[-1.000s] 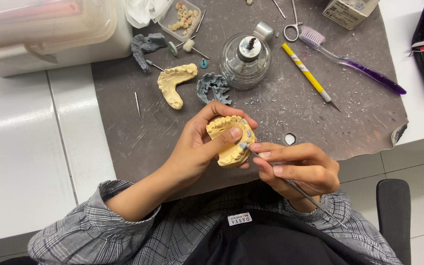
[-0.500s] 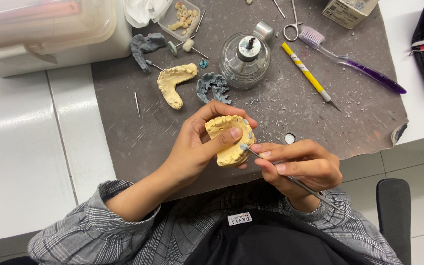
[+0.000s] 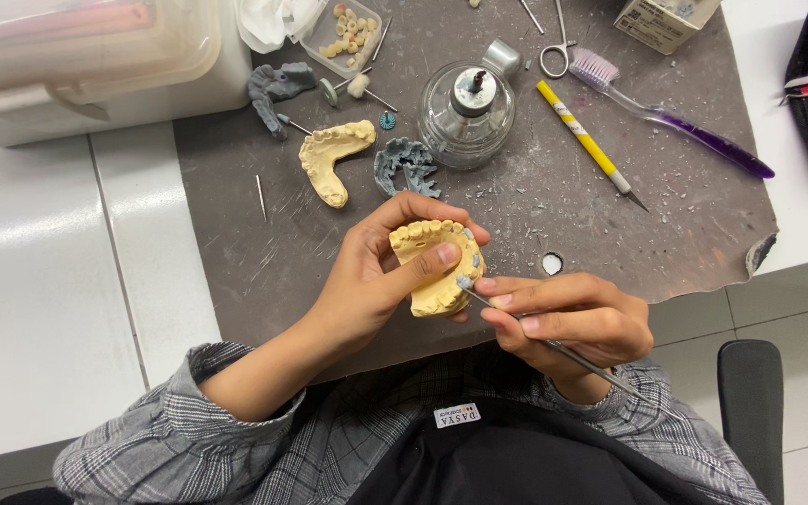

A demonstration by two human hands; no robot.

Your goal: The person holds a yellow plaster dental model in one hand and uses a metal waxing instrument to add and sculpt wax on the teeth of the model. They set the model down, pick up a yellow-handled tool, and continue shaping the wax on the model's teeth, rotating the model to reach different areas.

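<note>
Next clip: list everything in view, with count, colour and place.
Dental cast: one, yellow, in left hand.
Metal instrument: one, silver, in right hand, tip at the cast.
Second cast: one, yellow, on grey mat.
Glass burner: one, clear, mat centre.
Pencil-like tool: one, yellow.
Toothbrush: one, purple, upper right.
Plastic box: one, clear, upper left.
Left hand: grips cast.
Right hand: grips instrument.

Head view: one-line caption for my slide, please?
Left hand holds a yellow dental cast while right hand works it with a thin metal tool.
</note>
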